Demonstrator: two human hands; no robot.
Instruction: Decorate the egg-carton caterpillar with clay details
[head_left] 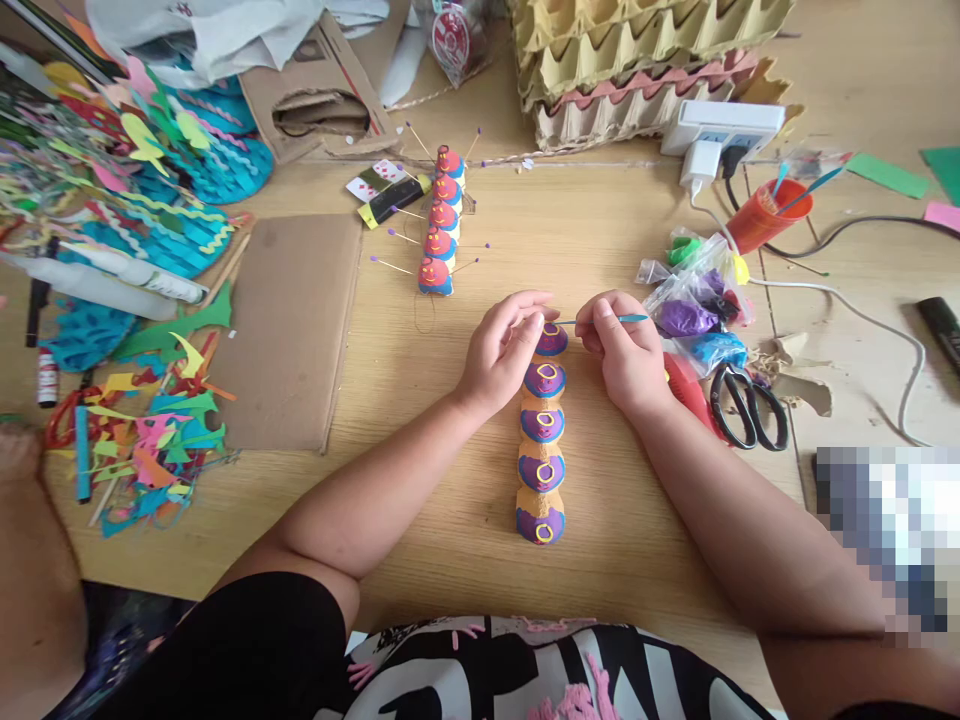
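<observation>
A strip of painted egg-carton cups lies lengthwise before me, orange between its bumps. Each bump is purple edged in blue, and yellow rings show on the bumps. My left hand curls around the far end, thumb at the near side and fingers behind the last cup. Pinched in my right hand is a thin blue modelling tool, its tip reaching the far cup's top. Farther back stands a similar red and blue strip with little faces and purple-tipped sticks along its sides.
Black-handled scissors, bagged coloured clay and an orange cup of tools are at right. Egg trays and a power strip stand behind. Left are cardboard, paper scraps and another person's arm.
</observation>
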